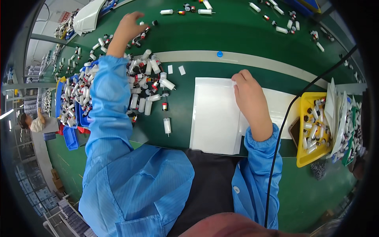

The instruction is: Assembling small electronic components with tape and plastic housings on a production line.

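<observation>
My left hand (127,32) is stretched far forward on the left, fingers curved and apart with nothing visible in them. Close beside its fingertips lie small black and red parts (141,36). My right hand (248,89) has its fingers curled at the top right corner of a flat white plastic bag (215,118), pinching its edge. The bag lies on the green table in front of my body. Left of it, a small syringe-like white cylinder (167,125) and a red-and-black piece (165,106) lie apart from a heap of white cylinders (148,71).
Blue bins (71,138) full of parts stand at the left. On the right are a yellow tray (302,158) of white cylinders and upright white bags (335,114). A black cable (294,100) crosses beside my right arm. A blue cap (220,54) sits on the pale strip.
</observation>
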Available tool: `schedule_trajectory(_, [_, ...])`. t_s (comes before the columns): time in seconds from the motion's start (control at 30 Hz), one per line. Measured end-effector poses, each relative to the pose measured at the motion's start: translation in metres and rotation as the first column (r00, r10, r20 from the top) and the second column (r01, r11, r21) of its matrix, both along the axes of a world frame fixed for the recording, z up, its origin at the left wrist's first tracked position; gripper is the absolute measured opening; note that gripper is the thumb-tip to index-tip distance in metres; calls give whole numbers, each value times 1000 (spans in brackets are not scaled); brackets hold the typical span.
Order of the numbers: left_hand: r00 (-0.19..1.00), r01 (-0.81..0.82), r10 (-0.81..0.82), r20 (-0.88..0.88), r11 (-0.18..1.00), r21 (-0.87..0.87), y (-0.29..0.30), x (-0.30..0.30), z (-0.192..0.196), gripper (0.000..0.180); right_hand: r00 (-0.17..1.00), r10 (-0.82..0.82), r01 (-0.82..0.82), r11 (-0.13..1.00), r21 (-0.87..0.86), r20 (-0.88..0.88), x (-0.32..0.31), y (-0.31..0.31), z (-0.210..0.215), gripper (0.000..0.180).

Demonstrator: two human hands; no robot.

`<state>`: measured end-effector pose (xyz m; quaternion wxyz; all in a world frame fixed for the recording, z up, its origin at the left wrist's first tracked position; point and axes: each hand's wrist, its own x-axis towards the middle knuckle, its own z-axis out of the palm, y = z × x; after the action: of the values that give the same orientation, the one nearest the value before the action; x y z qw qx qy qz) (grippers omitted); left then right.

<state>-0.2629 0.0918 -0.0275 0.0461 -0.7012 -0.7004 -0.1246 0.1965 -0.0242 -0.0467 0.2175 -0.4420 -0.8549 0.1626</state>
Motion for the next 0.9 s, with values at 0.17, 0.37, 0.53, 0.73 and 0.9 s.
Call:
schedule_trajectory(0.17, [994, 111, -109, -32, 992, 61, 80, 8, -68, 45, 995, -3, 0, 1000, 29, 97, -3, -3, 8, 16])
schedule_trajectory(0.37, [998, 15, -7, 63, 993, -118, 89, 25, -52, 42, 999, 45, -45, 999, 12, -25, 7, 9, -7, 14])
schedule_trajectory(0.53, [686, 212, -279, 672, 960, 183, 40, 80, 16, 35, 989, 86, -82, 996, 39, -118, 15, 24, -13, 10])
schedule_trajectory(0.73, [-50, 424, 15, 999, 905, 7, -117, 220, 20, 36, 975, 163, -171, 985, -39, -151, 25, 28, -20, 8])
schedule_trajectory(0.9, [-34, 484, 291, 956, 842, -239, -137, 243, -31, 34, 982, 90, -102, 993, -63, -164, 27, 29, -17, 9])
